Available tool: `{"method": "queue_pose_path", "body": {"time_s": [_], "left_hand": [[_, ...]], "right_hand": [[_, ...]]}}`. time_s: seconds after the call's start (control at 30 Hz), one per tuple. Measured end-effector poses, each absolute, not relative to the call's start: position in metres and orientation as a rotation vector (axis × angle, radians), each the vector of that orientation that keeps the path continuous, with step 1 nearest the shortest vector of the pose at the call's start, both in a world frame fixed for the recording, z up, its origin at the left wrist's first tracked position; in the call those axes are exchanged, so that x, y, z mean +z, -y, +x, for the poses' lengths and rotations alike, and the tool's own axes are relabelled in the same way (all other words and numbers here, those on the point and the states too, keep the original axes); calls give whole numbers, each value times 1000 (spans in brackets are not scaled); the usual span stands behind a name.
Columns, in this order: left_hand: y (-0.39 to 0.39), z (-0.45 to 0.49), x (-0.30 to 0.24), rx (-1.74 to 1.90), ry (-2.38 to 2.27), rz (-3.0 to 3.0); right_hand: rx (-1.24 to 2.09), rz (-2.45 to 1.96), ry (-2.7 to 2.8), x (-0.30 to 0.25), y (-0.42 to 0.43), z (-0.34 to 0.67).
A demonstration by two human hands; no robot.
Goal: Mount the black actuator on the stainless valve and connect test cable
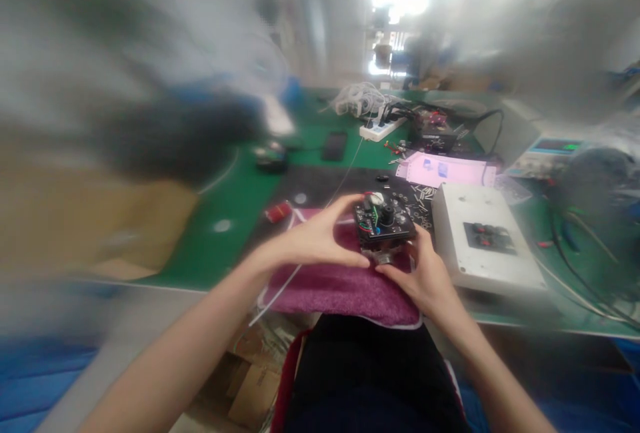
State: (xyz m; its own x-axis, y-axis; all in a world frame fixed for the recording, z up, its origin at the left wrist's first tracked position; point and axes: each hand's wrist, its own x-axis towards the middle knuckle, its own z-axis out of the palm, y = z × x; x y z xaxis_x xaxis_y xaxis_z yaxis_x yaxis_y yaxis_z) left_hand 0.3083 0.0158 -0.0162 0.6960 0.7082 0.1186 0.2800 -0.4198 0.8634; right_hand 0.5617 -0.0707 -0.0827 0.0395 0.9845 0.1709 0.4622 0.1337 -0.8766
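Note:
Between my two hands is a black square electronic device [385, 220] with wires, a small green board and a round black part on its top face. My left hand [330, 236] grips its left side, fingers behind and thumb at the lower front. On the right side my right hand [423, 270] is wrapped round it, thumb towards the front. Metal parts show under the black plate, but their details are blurred. Below the device lies a purple cloth [340, 293] at the table's front edge, with a white strip [280, 290] across its left part.
A white box with a black switch panel [473, 240] stands close to my right hand. Loose screws [424, 196] lie behind the device. Further back are a pink sheet [445, 170], a white power strip [383, 128] and a dark phone-like slab [335, 145]. Cables [580, 280] run at the right.

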Motion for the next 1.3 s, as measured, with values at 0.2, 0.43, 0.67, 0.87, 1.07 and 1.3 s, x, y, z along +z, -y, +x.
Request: {"method": "queue_pose_path", "body": {"time_s": [0.2, 0.43, 0.67, 0.87, 1.07, 1.3], "left_hand": [[-16, 323, -23, 749, -803, 1892], [-8, 290, -1, 559, -802, 2054], [-2, 271, 2, 371, -907, 2116], [-17, 300, 7, 438, -821, 2143], [-16, 295, 6, 423, -790, 2144], [-2, 245, -25, 305, -1219, 2175]], "right_hand": [[618, -1510, 1642, -83, 68, 553], [377, -1445, 1672, -79, 92, 522], [420, -1389, 1758, -84, 101, 505], [465, -1483, 1690, -81, 91, 519], [616, -1520, 1694, -81, 91, 532], [868, -1515, 1794, -53, 103, 575]]}}
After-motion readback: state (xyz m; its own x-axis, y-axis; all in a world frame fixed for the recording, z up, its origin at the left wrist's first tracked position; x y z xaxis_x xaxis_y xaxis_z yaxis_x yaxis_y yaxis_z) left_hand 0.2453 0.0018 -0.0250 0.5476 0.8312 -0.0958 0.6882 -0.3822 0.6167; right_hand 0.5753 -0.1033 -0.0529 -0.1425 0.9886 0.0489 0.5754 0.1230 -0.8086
